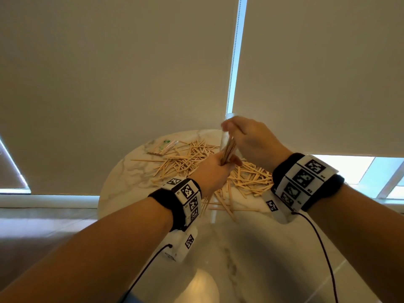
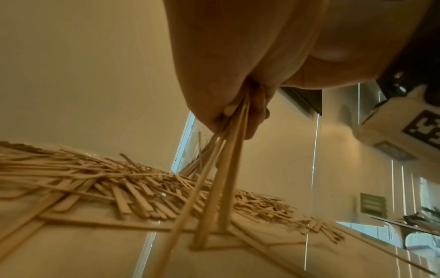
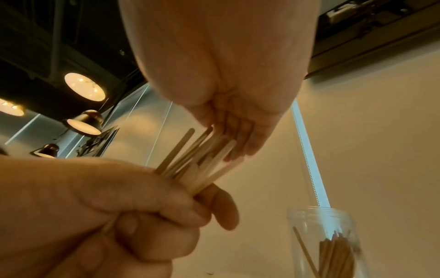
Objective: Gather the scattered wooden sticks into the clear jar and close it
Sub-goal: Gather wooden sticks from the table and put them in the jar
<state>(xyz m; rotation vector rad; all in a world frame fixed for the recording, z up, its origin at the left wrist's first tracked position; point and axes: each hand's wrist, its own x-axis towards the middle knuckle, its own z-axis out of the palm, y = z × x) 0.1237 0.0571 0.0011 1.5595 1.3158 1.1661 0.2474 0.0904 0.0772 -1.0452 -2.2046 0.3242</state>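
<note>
the left hand [image 1: 213, 171] is clenched round a bundle [image 3: 197, 159] of sticks, held upright above the tabletop [image 1: 122, 178], their lower ends trailing down to the marble in the left wrist view. the right hand [image 1: 251, 138] is above it, fingers [image 3: 240, 137] fairly straight and laid against the bundle's top ends; whether they pinch any stick i cannot tell. the jar [image 3: 328, 244], open and clear, stands just behind the hands with a few sticks upright in it. loose sticks [image 1: 185, 158] lie scattered across the tabletop around both hands. a packet [image 1: 162, 147] lies at the far left edge.
</note>
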